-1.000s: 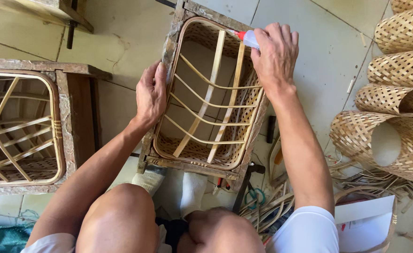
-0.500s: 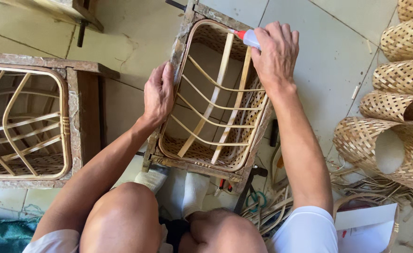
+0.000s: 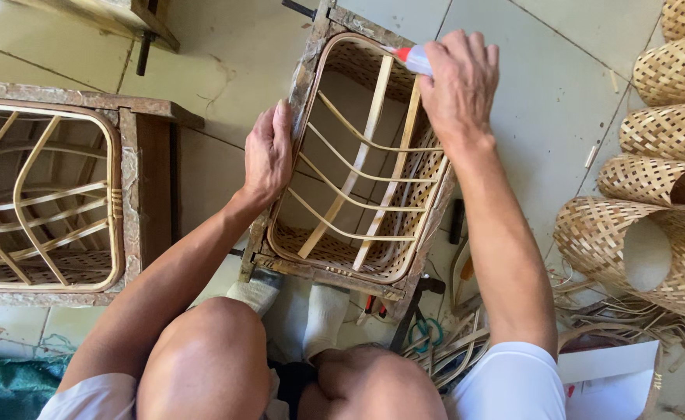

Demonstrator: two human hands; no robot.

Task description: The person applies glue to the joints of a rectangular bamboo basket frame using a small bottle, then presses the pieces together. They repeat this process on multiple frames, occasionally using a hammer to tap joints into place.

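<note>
Head view: right hand clamps glue tube at 1 o'clock; left hand flat, steadying basket mould (holding nothing). Risk: glue dripping off the slat.

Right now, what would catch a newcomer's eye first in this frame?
At centre, a woven basket sits inside a wooden frame; the left hand rests on the frame's left edge. The right hand holds a small red-tipped bottle at the far rim. Woven cylinders are stacked at right, and a second frame stands at left.
</note>
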